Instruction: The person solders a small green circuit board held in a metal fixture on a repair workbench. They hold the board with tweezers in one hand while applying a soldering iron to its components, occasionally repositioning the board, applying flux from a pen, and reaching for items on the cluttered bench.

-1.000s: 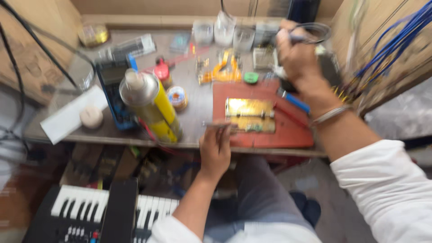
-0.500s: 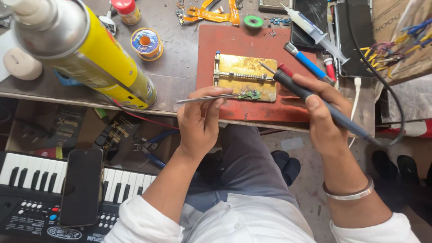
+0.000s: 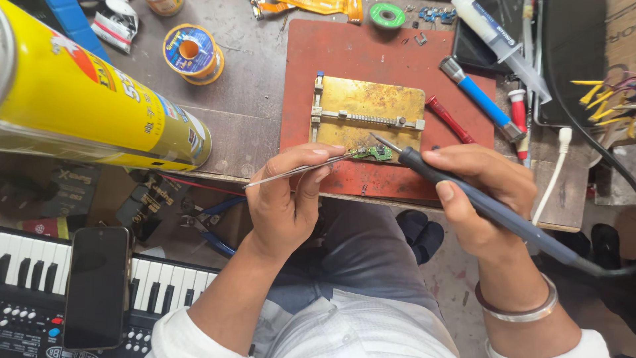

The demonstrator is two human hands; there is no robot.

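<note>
Since half a second ago my head has dropped closer, so the work fills the view, while my hands stay put, which suggests I am settling in on the joint. My left hand (image 3: 288, 205) pinches thin tweezers (image 3: 298, 170), their tips touching the small green circuit board (image 3: 374, 152). My right hand (image 3: 483, 192) is closed around the soldering iron (image 3: 477, 199), its tip resting at the board's top edge. That board sits on the front edge of the brass holder (image 3: 368, 109), on the red mat (image 3: 344, 59), between both hands, on the tabletop (image 3: 252, 113).
</note>
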